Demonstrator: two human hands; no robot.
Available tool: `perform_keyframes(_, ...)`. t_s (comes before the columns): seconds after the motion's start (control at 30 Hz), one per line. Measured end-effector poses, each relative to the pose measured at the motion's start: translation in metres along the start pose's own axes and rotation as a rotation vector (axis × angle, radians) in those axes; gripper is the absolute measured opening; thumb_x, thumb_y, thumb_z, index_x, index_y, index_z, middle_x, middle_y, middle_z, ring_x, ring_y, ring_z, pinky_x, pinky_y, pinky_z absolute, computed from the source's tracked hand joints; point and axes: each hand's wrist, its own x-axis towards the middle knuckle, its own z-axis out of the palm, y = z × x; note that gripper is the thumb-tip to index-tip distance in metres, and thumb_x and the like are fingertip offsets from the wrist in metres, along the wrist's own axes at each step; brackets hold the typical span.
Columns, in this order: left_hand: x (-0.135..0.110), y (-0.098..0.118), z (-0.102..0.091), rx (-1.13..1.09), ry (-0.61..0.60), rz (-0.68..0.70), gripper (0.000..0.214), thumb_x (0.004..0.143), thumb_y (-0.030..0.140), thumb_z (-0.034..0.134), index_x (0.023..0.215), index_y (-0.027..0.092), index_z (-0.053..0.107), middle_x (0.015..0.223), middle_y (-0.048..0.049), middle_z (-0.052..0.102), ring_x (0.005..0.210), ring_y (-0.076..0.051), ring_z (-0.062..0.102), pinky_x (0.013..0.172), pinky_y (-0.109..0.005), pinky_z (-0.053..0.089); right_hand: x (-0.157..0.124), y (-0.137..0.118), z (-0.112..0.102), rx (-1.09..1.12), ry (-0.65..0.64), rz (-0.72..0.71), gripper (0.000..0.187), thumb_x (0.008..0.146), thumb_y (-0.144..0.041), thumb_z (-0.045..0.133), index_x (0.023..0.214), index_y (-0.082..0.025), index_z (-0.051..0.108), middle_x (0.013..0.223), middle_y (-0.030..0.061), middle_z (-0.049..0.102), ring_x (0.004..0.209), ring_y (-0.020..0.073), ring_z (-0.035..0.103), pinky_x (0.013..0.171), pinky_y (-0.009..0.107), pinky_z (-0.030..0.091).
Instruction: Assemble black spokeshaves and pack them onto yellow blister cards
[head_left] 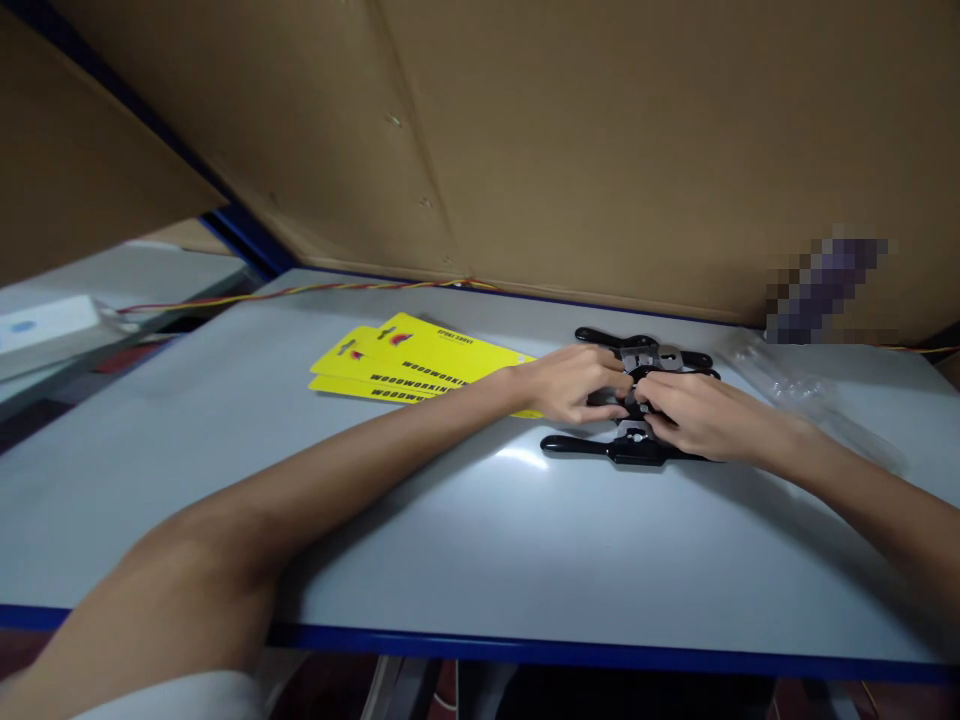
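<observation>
- Fingers (613, 366) of the left hand (574, 384) curl together, thumb and forefinger seeming to pinch the handle of a middle spokeshave (602, 398); those of the right hand (694, 412) bend close together over its body, but whether they pinch it I cannot tell.
- Nearest of the black tools lies the front spokeshave (637, 453), flat, its right end partly covered by the right hand.
- Just beyond the front spokeshave is the middle one, where both hands meet; the step in hand looks like handling or adjusting it. The next move probably calls for a steady hold with the left and light fingertip work with the right, without nudging its close neighbours.
- Beyond both, a back spokeshave (636, 342).
- Grey table (450, 560) under the front spokeshave, glossy with reflected light.
- Left of it and farther back, overlapping yellow cards (420, 352) printed "WOODWORKING", partly behind the left forearm.
- Right of it and farther back, clear plastic packaging (780, 385).
- Well behind it, a red-and-yellow cable (300, 291), then a tall brown panel (600, 150).
</observation>
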Motion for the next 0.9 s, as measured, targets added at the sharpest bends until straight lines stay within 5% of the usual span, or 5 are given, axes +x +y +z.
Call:
perform_keyframes(0.2,0.001,-0.003,0.003,0.084,0.003,0.042,0.044,0.104,0.052,0.044,0.102,0.020,0.073,0.088,-0.0112,0.073,0.079,-0.027,0.063,0.074,-0.040,0.047,0.006,0.000,-0.002,-0.144,-0.025,-0.196,0.032,0.089,0.001,0.050,0.096,-0.019,0.073,0.105,0.0092,0.073,0.085,0.0202,0.066,0.068,0.032,0.044)
perform_keyframes(0.43,0.002,-0.001,0.002,0.101,-0.005,0.008,0.044,0.106,0.052,0.044,0.102,0.019,0.073,0.090,-0.0117,0.074,0.085,-0.028,0.065,0.077,-0.040,0.047,-0.005,0.002,0.004,-0.213,0.111,-0.012,0.021,0.102,-0.024,0.054,0.109,-0.013,0.071,0.103,0.0127,0.069,0.077,0.0211,0.060,0.064,0.034,0.041)
perform_keyframes(0.63,0.001,-0.002,0.002,0.085,0.006,0.002,0.046,0.107,0.054,0.043,0.110,0.020,0.073,0.093,-0.0108,0.074,0.088,-0.028,0.066,0.077,-0.039,0.047,-0.009,0.008,0.012,-0.217,0.220,-0.231,0.029,0.097,-0.007,0.048,0.088,-0.020,0.074,0.111,0.0136,0.069,0.091,0.0238,0.060,0.079,0.037,0.044)
perform_keyframes(0.77,0.001,-0.002,0.002,0.076,0.002,0.000,0.046,0.106,0.054,0.043,0.102,0.019,0.072,0.092,-0.0113,0.074,0.086,-0.028,0.065,0.076,-0.039,0.046,-0.009,0.006,0.012,-0.205,0.257,-0.114,0.022,0.101,-0.021,0.054,0.109,-0.015,0.074,0.106,0.0145,0.069,0.085,0.0237,0.059,0.077,0.037,0.044)
perform_keyframes(0.9,0.002,-0.002,0.001,0.064,0.001,-0.005,0.043,0.105,0.052,0.044,0.105,0.019,0.072,0.089,-0.0106,0.073,0.084,-0.027,0.065,0.076,-0.038,0.046,-0.008,0.002,0.014,-0.233,0.214,-0.141,0.028,0.101,-0.012,0.048,0.096,-0.019,0.075,0.108,0.0145,0.070,0.089,0.0250,0.062,0.078,0.038,0.043)
